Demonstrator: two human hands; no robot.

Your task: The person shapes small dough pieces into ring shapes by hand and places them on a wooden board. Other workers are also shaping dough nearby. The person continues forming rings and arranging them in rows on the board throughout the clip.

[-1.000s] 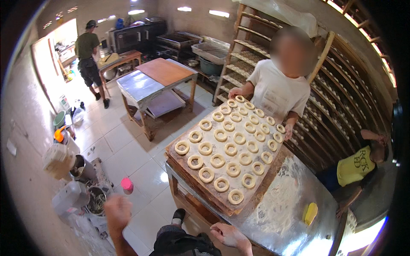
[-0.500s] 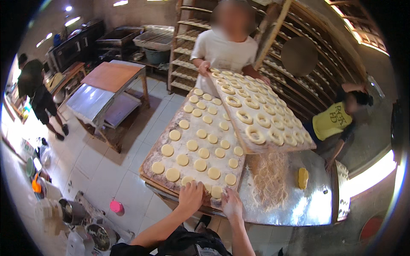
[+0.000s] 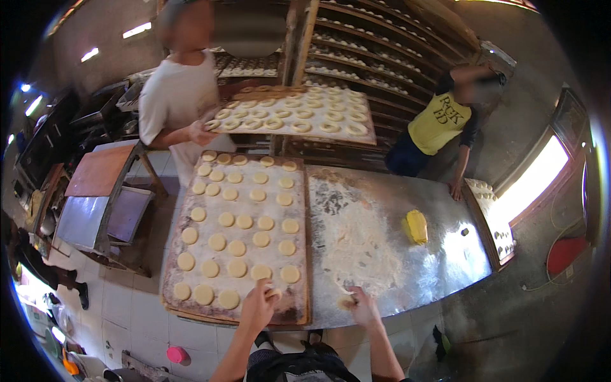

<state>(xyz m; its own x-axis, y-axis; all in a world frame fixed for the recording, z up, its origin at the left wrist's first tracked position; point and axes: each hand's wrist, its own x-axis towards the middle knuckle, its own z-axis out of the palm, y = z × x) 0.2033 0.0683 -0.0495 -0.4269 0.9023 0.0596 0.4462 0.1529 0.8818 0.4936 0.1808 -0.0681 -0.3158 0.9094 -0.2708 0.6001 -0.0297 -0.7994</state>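
My left hand pinches a pale dough piece over the lower-right corner of a floured board, where several flat dough rounds lie in rows. My right hand grips another dough piece, partly blurred, over the near edge of the metal table, just right of the board. Loose flour covers the table's middle, with a yellow lump to its right.
A person in white holds a board of dough rings before wooden racks. Another in yellow leans at the far right. A side table, a tray and a pink container surround the work area.
The person in white has lifted the ring board off the stack and moved it away, uncovering the rounds. My hands have come up to the near edge, the right shifting rightward onto the table.
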